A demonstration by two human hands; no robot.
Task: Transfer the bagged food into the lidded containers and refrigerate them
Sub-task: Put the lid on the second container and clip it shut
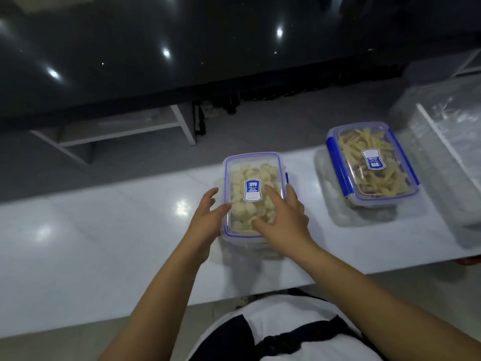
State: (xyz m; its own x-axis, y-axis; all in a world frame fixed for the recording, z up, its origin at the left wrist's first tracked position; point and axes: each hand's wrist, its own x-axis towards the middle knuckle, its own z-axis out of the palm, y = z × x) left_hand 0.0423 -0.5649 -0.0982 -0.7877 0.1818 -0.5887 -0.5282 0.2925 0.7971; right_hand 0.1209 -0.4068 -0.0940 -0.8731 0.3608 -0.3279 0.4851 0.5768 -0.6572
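A clear lidded container (250, 173) with a blue seal and a blue label holds pale chunky food; it stands on the white counter (117, 230) in the middle. My left hand (208, 217) is at its left side, thumb on the lid's edge. My right hand (281, 217) lies flat on the lid, fingers spread over the near right part. A second lidded container (372, 165) with blue clips holds yellowish strips and stands to the right, on top of another clear container.
Crumpled clear plastic bags (447, 142) and a large clear box lie at the far right. A dark glossy surface (182, 48) fills the back. Beyond the counter is a grey floor with a white frame (182, 123).
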